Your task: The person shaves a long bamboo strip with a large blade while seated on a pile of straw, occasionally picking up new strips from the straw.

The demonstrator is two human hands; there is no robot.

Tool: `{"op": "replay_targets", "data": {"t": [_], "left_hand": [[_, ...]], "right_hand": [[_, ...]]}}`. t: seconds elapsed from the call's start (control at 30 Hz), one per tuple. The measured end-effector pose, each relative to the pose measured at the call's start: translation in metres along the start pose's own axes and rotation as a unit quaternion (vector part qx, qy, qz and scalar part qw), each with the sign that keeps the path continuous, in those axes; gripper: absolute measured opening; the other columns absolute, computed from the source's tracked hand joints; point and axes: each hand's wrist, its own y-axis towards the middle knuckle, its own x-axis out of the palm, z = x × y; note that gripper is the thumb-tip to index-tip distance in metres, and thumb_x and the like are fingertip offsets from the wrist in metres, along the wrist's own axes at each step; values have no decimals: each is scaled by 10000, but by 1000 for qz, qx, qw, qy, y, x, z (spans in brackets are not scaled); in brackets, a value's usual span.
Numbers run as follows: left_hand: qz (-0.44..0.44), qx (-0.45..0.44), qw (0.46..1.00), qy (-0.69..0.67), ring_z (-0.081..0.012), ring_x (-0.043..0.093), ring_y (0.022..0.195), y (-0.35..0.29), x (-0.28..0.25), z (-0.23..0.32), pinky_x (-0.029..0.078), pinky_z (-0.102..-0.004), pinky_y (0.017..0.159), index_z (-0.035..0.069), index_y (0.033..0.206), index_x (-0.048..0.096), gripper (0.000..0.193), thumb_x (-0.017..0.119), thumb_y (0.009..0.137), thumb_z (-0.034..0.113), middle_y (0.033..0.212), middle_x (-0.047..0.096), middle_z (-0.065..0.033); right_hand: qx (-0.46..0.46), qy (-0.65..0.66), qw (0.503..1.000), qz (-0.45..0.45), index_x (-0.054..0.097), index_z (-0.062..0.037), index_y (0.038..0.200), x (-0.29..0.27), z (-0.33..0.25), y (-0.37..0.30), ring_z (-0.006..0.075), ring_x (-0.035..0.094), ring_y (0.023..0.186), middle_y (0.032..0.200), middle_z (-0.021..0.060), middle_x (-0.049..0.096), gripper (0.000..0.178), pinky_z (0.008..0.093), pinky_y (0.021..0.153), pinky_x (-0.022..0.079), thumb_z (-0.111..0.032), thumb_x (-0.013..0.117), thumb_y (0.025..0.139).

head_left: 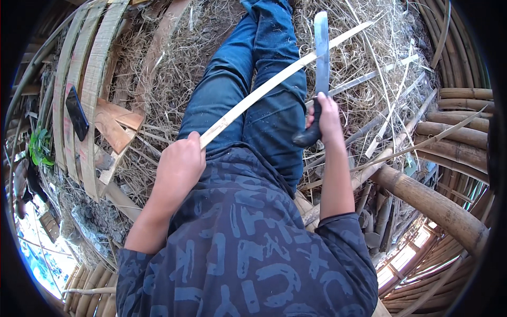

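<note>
We are looking down on ground (219, 24) where dry shavings (182, 79) are lying thickly. On our left, wooden slats (99, 61) are running side by side near green leaves (39, 148); on our right, a bamboo wall (465, 124) is standing, and bright light is coming through openings (404, 258) below.

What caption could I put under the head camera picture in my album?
Left hand grips a long pale strip; right hand holds a broad knife.

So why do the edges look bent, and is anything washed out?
Head view: fisheye distortion likely bows the wooden slats at left; black fills the corners. Same view: glare washes out part of the lower left; the knife blade looks paler near its tip.
</note>
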Motion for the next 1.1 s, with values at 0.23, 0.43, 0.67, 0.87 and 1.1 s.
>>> {"op": "replay_targets", "data": {"t": [0.23,0.43,0.67,0.87,1.1], "left_hand": [[1,-3,1000,6,-453,616,697,0,6,-10,485,-543,643,-19,848,535,158,517,914,123,676,602,-260],[6,-11,1000,17,-455,619,715,8,8,-16,489,-544,661,-20,853,539,163,522,911,131,700,613,-258],[25,3,1000,15,-454,620,715,13,3,-5,490,-547,662,-17,850,541,178,521,918,146,711,615,-255],[24,-6,1000,6,-446,623,695,7,-4,-6,499,-532,644,-14,844,551,180,528,918,148,694,612,-255],[31,-3,999,26,-430,633,702,13,-7,-9,506,-526,654,-16,848,551,164,538,898,140,702,620,-246]], "right_hand": [[5,-35,998,-60,525,-34,929,-8,-17,-7,117,484,430,619,26,512,258,279,390,440,-282,485,985],[6,-112,987,-112,531,-34,940,13,3,-33,118,501,450,629,38,532,257,286,400,445,-283,487,985],[0,-42,996,-79,527,-32,943,19,5,-28,125,499,442,619,37,516,262,286,398,446,-284,475,993],[14,6,996,-92,528,-32,965,8,-3,-23,112,476,431,619,34,505,256,288,392,436,-280,476,997],[44,-111,981,-154,532,-46,970,18,-19,-51,108,479,430,606,35,522,229,268,382,423,-271,492,986]]}}
